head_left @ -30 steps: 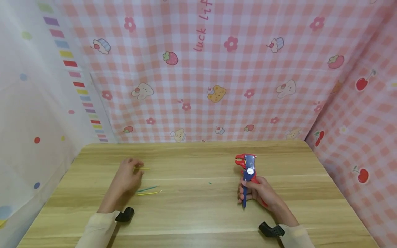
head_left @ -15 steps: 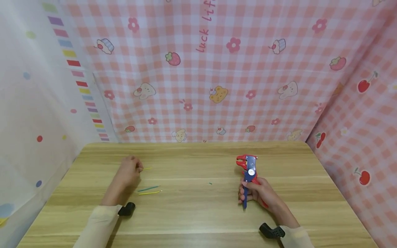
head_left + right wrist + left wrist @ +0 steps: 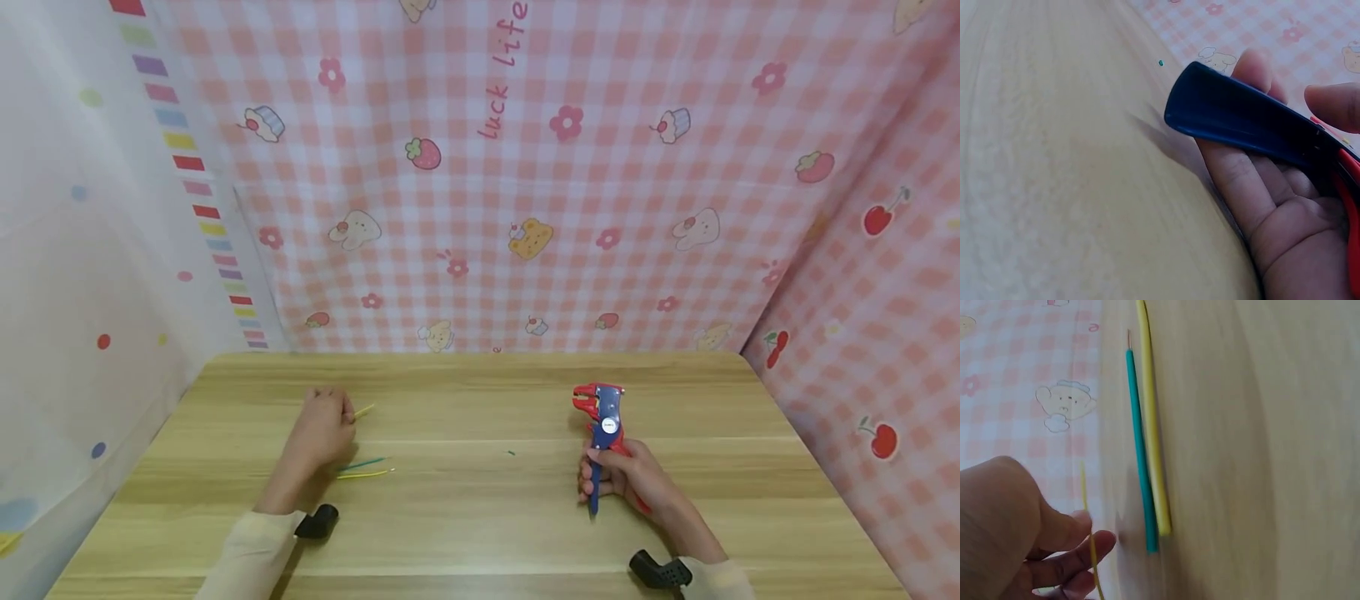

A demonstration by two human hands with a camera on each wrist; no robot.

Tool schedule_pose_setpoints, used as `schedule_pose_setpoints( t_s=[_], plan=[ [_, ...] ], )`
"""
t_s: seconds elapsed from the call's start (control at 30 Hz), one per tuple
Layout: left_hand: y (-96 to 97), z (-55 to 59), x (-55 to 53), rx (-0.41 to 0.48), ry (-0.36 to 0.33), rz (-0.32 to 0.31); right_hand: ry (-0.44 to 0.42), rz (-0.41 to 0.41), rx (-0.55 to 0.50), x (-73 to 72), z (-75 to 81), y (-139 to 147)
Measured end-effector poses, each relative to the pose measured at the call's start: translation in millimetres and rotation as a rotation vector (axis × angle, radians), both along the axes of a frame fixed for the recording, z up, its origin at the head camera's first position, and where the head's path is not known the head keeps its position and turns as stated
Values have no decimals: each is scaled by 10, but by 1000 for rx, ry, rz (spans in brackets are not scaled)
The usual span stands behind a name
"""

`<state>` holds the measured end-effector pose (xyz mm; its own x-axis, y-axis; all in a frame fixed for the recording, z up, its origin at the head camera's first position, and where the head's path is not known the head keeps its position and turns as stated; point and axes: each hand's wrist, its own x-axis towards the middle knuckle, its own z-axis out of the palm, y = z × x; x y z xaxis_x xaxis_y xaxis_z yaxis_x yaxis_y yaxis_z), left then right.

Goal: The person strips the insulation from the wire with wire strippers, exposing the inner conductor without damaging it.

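Between thumb and fingers, my left hand (image 3: 324, 429) pinches a thin yellow wire (image 3: 1085, 494) over the left part of the table. Just nearer to me lie a green wire (image 3: 1139, 437), its copper bared at one end, and another yellow wire (image 3: 1152, 425), side by side on the wood. On the right, my right hand (image 3: 626, 477) grips a red and blue wire stripper (image 3: 607, 417) by its handles. The tool's red jaws point away from me and to the left. In the right wrist view, its dark blue handle (image 3: 1235, 112) lies across my fingers.
A small green scrap (image 3: 511, 452) of insulation lies on the wooden table (image 3: 465, 517) between the hands. Behind the table's far edge hangs a pink checked cloth (image 3: 465, 192); more cloth closes off both sides.
My left fingers have closed on the yellow wire, and its visible end now tilts upward. The left hand has shifted slightly right. The right hand still holds the wire stripper.
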<state>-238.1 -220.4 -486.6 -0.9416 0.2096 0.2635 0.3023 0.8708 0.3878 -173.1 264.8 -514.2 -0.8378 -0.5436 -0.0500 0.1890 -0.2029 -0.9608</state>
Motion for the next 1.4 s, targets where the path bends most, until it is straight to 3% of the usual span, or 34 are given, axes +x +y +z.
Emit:
schedule_pose_setpoints(
  t_s=[0.13, 0.2, 0.4, 0.7, 1.1, 1.4],
  plan=[
    [45, 29, 40, 9, -49, 68, -7, 14, 6, 0, 8, 3],
    [63, 33, 56, 23, -78, 69, -7, 17, 5, 4, 10, -1],
    [139, 9, 57, 76, -62, -9, 5, 18, -5, 30, 35, 2],
    [237, -2, 80, 110, 50, -84, 17, 19, 2, 41, 90, 53],
    [410, 55, 211, 145, 79, -141, 23, 30, 20, 26, 96, 34],
    [512, 74, 272, 170, 50, -157, 36, 59, 1, 27, 159, -2]
  ],
)
